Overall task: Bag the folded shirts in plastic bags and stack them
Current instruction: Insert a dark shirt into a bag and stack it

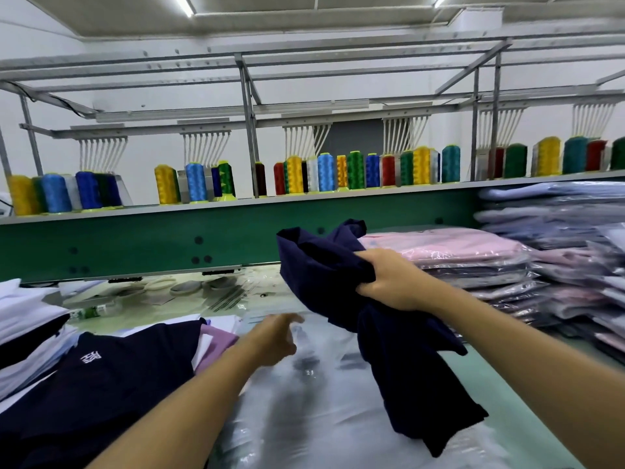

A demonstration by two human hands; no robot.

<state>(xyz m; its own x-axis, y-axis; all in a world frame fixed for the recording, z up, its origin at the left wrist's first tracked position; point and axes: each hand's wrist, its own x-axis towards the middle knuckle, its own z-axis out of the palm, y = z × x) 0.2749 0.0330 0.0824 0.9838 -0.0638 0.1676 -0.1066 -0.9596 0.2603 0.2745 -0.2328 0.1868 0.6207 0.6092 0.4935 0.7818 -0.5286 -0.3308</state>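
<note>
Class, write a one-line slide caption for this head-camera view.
Right hand grips a bunched navy shirt above clear plastic bags while the open left hand hovers over them.

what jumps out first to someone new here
Bright thread cones line the shelf at the back. In the middle, the right hand grips a bunched navy shirt above clear plastic bags, with the left hand open near them. A pile of bagged shirts sits at the right.

Coloured thread spools (294, 179) line the shelf (236, 201) above scissors (160, 284).
</note>
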